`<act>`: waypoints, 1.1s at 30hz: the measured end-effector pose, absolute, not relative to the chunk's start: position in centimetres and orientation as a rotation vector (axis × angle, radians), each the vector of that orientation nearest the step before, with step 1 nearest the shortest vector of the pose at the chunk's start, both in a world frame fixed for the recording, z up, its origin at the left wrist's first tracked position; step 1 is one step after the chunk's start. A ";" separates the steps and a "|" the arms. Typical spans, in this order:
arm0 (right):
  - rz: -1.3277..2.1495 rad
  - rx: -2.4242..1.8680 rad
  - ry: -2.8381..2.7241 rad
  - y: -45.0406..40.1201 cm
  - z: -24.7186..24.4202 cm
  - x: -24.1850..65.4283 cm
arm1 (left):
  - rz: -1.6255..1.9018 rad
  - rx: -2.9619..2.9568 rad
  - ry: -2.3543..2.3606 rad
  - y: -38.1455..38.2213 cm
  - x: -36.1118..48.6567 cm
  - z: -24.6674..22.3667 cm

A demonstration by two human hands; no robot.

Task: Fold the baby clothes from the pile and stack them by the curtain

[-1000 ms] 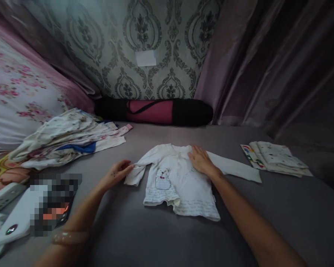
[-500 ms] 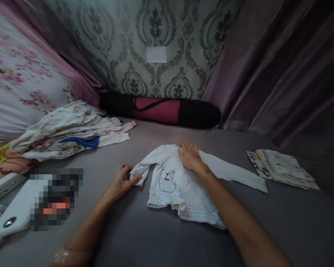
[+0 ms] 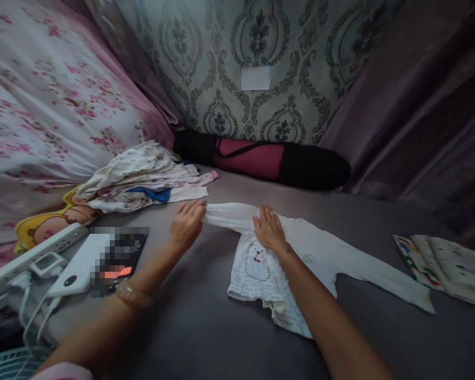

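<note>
A small white long-sleeved shirt (image 3: pixel 257 264) with a bear print lies spread on the grey bed sheet (image 3: pixel 190 316). My left hand (image 3: pixel 188 224) is closed on the cuff of its left-side sleeve, which is pulled out straight. Flat on the upper part of the shirt, near the shoulder, rests my right hand (image 3: pixel 269 228) with its fingers stretched out. The right-side sleeve lies extended toward the right. My right forearm hides part of the shirt's lower half.
A heap of clothes (image 3: pixel 142 179) lies at the back left, folded clothes (image 3: pixel 451 264) at the right. A black and pink long bag (image 3: pixel 253 161) lies along the wall. Near my left arm are a power strip (image 3: pixel 35 250), a white power bank (image 3: pixel 79 266) and a partly blurred phone (image 3: pixel 136 258).
My left hand has moved up and away, straightening the sleeve that was bent downward. My right hand stays flat on the shirt. The view has turned slightly left.
</note>
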State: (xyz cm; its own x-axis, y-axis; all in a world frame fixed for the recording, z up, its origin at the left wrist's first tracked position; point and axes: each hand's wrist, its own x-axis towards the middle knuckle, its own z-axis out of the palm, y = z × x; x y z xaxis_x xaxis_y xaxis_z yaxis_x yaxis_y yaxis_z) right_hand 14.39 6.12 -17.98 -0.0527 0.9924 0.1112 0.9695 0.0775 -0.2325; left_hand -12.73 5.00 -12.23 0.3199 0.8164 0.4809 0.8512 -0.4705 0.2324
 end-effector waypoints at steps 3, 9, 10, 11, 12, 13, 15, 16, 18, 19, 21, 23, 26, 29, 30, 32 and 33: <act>0.091 -1.973 -2.108 6.1 -18.1 14.2 | -0.708 -2.599 -1.404 6.5 -14.6 -13.5; 0.064 -1.985 -2.123 6.4 -18.6 14.2 | -0.413 -2.951 -1.450 6.5 -17.3 -15.4; 0.054 -1.980 -2.125 6.4 -18.6 14.2 | -0.446 -2.992 -1.540 6.4 -17.4 -15.2; 0.042 -1.976 -2.126 6.4 -18.7 14.2 | -0.523 -3.002 -1.675 6.5 -17.4 -14.9; 0.029 -1.974 -2.126 6.4 -18.7 14.2 | -0.635 -2.964 -1.850 6.6 -17.4 -14.5; 0.015 -1.974 -2.127 6.4 -18.7 14.2 | -0.752 -2.868 -2.048 6.9 -17.3 -14.2; -0.007 -1.972 -2.137 6.4 -18.6 14.2 | -0.913 -2.586 -2.388 7.8 -16.9 -13.9; -0.011 -1.971 -2.144 6.4 -18.6 14.2 | -0.922 -2.464 -2.503 8.3 -16.8 -13.9; -0.013 -1.969 -2.154 6.4 -18.5 14.1 | -0.859 -2.347 -2.640 9.2 -16.4 -14.1; -0.011 -1.969 -2.155 6.4 -18.5 14.1 | -0.823 -2.329 -2.680 9.5 -16.3 -14.3; -0.011 -1.970 -2.151 6.4 -18.6 14.1 | -0.781 -2.313 -2.727 9.7 -16.0 -14.6; -0.020 -1.970 -2.143 6.4 -18.7 14.1 | -0.781 -2.341 -2.742 9.4 -15.9 -14.7; -0.037 -1.965 -2.136 6.4 -18.9 14.1 | -0.804 -2.487 -2.740 8.7 -15.9 -14.5; -0.097 -1.935 -2.123 6.2 -18.6 14.0 | -0.979 -2.546 -2.674 8.4 -15.9 -14.3; -0.124 -1.913 -2.117 6.1 -18.5 14.0 | -1.068 -2.530 -2.640 8.5 -15.8 -14.2; -0.159 -1.854 -2.109 5.9 -18.1 14.0 | -1.219 -2.485 -2.586 9.0 -15.7 -14.1; -0.164 -1.820 -2.110 5.8 -17.9 14.0 | -1.275 -2.455 -2.581 9.3 -15.6 -14.1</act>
